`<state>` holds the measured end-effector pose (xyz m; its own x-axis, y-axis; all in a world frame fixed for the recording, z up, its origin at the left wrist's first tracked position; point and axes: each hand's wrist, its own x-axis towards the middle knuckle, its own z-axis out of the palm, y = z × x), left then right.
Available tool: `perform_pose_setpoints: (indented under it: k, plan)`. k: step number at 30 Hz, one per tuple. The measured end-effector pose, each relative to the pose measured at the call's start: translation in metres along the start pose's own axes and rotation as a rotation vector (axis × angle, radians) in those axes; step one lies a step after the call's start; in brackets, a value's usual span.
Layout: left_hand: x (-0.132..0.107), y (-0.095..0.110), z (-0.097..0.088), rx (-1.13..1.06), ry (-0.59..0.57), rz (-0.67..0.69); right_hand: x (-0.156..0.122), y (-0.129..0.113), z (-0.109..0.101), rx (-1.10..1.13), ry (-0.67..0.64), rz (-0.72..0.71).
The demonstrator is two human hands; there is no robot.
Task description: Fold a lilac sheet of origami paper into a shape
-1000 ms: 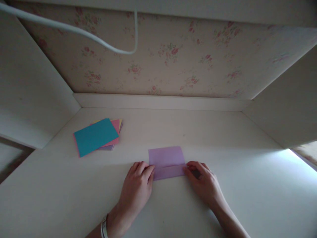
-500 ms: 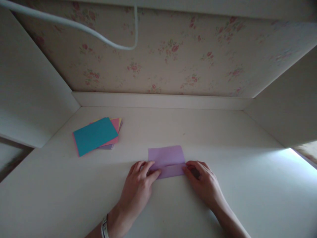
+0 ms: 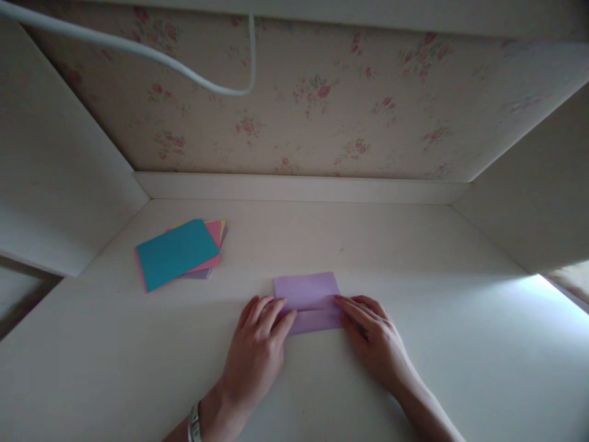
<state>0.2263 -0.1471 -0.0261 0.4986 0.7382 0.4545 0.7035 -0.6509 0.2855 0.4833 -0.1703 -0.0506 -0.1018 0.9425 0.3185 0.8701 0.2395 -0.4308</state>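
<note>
With both hands, left hand [image 3: 257,344] and right hand [image 3: 375,341], flat and fingers spread, gripping nothing, pressing the lilac paper [image 3: 309,301] on the bench [image 3: 414,294], uneven pressure could skew the fold.

White desk surface [image 3: 414,258] is carrying a lilac sheet of paper [image 3: 309,290], partly folded, near its front middle, and is bearing a fanned stack of coloured paper [image 3: 177,253], seemingly teal-topped, toward the left rear.
</note>
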Motion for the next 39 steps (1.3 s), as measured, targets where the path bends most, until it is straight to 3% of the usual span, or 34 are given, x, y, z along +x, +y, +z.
perform_pose_setpoints:
  k: [3,6,12,26,39]
  plan:
    - [0.001,0.008,-0.003,-0.025,0.120,0.131,0.000,0.000,0.001,0.003,0.018,0.001]
    - [0.002,0.016,-0.001,-0.043,0.056,0.204,0.000,-0.001,0.001,0.006,0.020,0.001]
    - [0.003,0.018,0.007,-0.030,-0.144,0.117,0.000,0.000,0.001,0.018,0.019,0.042]
    - [-0.002,0.014,0.010,-0.015,-0.142,0.080,0.002,-0.002,0.001,0.049,0.001,0.143]
    - [-0.010,0.017,0.011,0.023,-0.216,0.042,0.002,-0.002,-0.001,0.040,-0.002,0.156]
